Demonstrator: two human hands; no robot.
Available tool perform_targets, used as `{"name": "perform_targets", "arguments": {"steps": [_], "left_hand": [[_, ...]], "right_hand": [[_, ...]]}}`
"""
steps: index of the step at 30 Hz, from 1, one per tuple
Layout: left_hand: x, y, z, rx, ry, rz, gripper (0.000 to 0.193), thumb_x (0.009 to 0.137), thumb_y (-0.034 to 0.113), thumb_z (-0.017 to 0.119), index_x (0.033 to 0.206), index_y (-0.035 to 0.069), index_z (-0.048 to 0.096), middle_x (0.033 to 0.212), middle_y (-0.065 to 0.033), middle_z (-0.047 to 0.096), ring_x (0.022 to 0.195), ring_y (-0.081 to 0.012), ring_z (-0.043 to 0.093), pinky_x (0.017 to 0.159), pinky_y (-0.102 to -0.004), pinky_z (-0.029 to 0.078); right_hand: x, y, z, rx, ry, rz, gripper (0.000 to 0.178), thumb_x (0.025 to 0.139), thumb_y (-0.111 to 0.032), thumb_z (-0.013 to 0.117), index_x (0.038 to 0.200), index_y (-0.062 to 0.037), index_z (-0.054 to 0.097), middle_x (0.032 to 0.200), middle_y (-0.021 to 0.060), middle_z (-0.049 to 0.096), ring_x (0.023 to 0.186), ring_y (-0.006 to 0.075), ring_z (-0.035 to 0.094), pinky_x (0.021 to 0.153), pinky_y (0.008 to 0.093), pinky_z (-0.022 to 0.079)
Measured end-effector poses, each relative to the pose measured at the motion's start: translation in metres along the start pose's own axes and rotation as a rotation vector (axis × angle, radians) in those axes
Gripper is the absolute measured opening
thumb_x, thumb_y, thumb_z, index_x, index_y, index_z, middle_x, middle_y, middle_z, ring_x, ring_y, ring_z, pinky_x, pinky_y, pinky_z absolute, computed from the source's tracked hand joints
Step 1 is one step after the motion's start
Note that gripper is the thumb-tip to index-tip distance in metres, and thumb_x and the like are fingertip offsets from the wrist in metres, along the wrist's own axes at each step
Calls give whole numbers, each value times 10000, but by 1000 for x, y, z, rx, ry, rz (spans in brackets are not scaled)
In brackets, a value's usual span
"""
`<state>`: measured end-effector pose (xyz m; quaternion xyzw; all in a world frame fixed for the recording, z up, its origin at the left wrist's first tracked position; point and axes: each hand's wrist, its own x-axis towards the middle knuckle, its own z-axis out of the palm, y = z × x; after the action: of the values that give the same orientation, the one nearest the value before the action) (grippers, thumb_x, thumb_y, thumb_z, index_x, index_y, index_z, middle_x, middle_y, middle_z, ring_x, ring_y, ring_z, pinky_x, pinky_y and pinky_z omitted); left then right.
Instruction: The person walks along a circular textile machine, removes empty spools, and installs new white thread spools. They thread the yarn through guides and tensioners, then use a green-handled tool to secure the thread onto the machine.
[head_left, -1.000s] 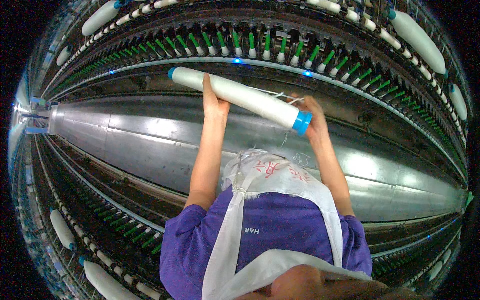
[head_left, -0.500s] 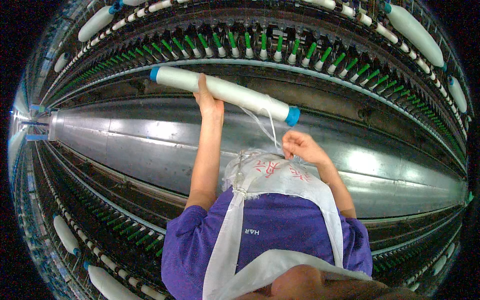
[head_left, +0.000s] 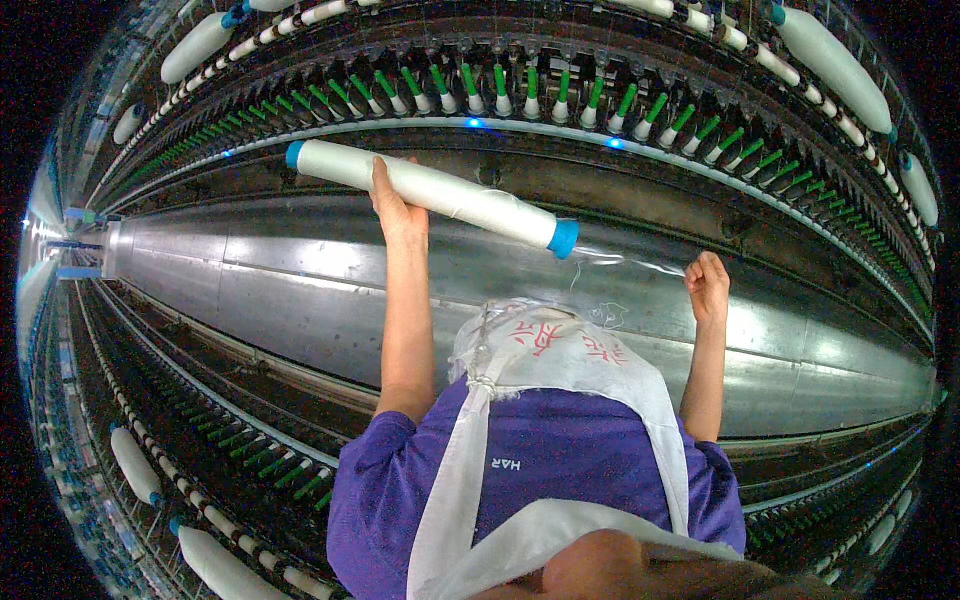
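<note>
A long bobbin of white roving (head_left: 470,198) with blue ends lies slantwise in front of me, its right end lower. My left hand (head_left: 398,205) is closed around it left of its middle, thumb on the near side. From the blue right end a loose white strand (head_left: 630,260) runs rightward to my right hand (head_left: 708,280), whose fingers are pinched on it. A thin thread end hangs below the bobbin's right end. On my white apron (head_left: 560,340), some fine loose thread (head_left: 607,316) lies at the upper edge.
A spinning frame's row of green-topped spindles (head_left: 532,95) curves across the far side, with a pale rail (head_left: 400,124) below it. Full white bobbins (head_left: 830,70) hang above. Another machine's spindles (head_left: 260,455) stand behind me. A shiny metal floor (head_left: 280,260) runs between.
My right hand has moved right and slightly up from near the apron, drawing the strand out sideways. The bobbin has shifted a little left. Blue lights now glow on the far rail.
</note>
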<state>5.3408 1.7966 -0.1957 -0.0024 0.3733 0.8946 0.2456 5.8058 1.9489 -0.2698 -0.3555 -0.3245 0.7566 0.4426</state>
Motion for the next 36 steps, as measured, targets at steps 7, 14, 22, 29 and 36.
{"name": "perform_targets", "arguments": {"steps": [7,14,22,29,36], "left_hand": [[-10,5,6,0,-87,-43,633,794,462,622,1206,46,383,1039,-120,519,934,-269,530,841,-459,460],[-32,-5,33,-57,-230,-208,523,793,562,553,1099,144,481,921,-106,562,838,-247,552,794,-469,453],[-41,-18,31,-63,-267,-331,606,783,540,580,1083,29,454,925,-122,560,857,-253,554,772,-454,482],[-33,-12,24,110,-153,-292,533,841,454,552,1087,-4,431,900,-132,556,821,-253,564,741,-448,492],[-9,5,14,187,-161,-129,513,840,174,606,1248,46,323,1106,-120,481,1017,-247,497,876,-426,436]], "right_hand": [[-8,50,-11,-2338,-351,-57,143,752,-150,609,800,-18,588,775,146,636,702,309,627,597,370,476],[-1,54,172,-869,-579,-310,400,751,-263,677,1071,-37,600,932,85,586,783,171,571,682,292,471],[-12,59,227,-943,-644,-446,140,743,-119,656,759,-9,571,781,91,539,683,229,534,573,324,432],[39,104,122,-1804,-507,-689,74,704,-37,532,767,-23,570,847,192,578,787,350,572,627,428,491],[20,125,-24,-2210,-544,136,410,765,-284,631,1148,-152,567,1178,153,523,1119,358,449,838,531,434]]}}
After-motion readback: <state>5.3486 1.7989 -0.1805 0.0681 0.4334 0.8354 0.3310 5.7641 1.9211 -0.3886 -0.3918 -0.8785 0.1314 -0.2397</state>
